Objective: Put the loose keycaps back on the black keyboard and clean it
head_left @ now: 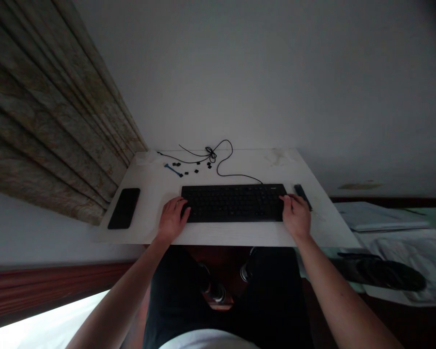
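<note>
Head view looks down on a black keyboard [234, 203] lying square in the middle of a white surface [240, 236], close to its near edge, where both arms reach it easily. The left hand [172, 220] curls narrowly around the keyboard's left end, and the right hand [296, 216] curls the same way over its right end; set at opposite ends, they seem to share its length evenly. A black cable [211, 154] leaves the far edge toward 12 o'clock and bunches into a loose knot, lying clear of both hands. Small black pieces [196, 165] and a blue tool [172, 169] sit toward 11 o'clock, too small to identify closely. A black phone [124, 208] lies flat at 9 o'clock, out of the left hand's way, and a dark narrow bar [302, 195] lies toward 3 o'clock, just beside the right hand.
</note>
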Demonstrator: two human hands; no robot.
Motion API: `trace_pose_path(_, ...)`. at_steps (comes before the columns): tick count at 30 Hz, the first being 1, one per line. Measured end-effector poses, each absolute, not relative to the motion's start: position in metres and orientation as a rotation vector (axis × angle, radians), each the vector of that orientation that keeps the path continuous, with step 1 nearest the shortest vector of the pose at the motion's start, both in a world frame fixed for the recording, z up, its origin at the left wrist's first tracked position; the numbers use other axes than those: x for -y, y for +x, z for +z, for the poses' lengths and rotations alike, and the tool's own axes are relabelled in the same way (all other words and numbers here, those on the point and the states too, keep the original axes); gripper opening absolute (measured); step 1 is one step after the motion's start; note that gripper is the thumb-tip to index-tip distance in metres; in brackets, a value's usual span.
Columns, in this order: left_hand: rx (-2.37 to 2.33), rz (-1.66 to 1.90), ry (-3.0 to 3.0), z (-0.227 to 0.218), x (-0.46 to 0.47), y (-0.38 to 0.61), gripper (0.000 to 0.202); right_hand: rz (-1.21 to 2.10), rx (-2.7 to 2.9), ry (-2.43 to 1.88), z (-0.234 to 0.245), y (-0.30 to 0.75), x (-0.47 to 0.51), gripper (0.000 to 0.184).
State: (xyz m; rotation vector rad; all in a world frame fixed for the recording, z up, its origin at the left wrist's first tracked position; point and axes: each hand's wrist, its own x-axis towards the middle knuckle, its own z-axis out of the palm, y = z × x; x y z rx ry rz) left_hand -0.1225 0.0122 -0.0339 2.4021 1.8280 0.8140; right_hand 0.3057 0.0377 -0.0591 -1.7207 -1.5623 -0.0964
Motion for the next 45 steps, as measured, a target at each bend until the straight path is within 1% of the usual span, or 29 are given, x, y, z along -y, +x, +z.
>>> trace_pose_path(5, -1.823, 0.854, 2.365, -0.035, -0.013, -0.125, 0.030, -0.096, 1.466, -1.697, -0.056, 0.305, -0.035, 0.057)
trace_pose_path(13, -1.779, 0.824, 2.465, -0.036, -0.011, -0.122, 0.030, -0.193, 1.280, -1.722, -0.051, 0.305, -0.026, 0.056)
trace_pose_path(17, -1.763, 0.814, 2.487, -0.037, -0.011, -0.122, 0.030, -0.183, 1.227, -1.734, -0.052, 0.307, -0.026, 0.055)
trace_pose_path(25, -1.771, 0.795, 2.491, -0.036, -0.011, -0.122, 0.030, -0.145, 1.233, -1.723, -0.054, 0.308, -0.028, 0.057)
trace_pose_path(45, -1.771, 0.816, 2.486, -0.037, -0.011, -0.121, 0.031, -0.166, 1.281, -1.721, -0.055, 0.309, -0.029, 0.053)
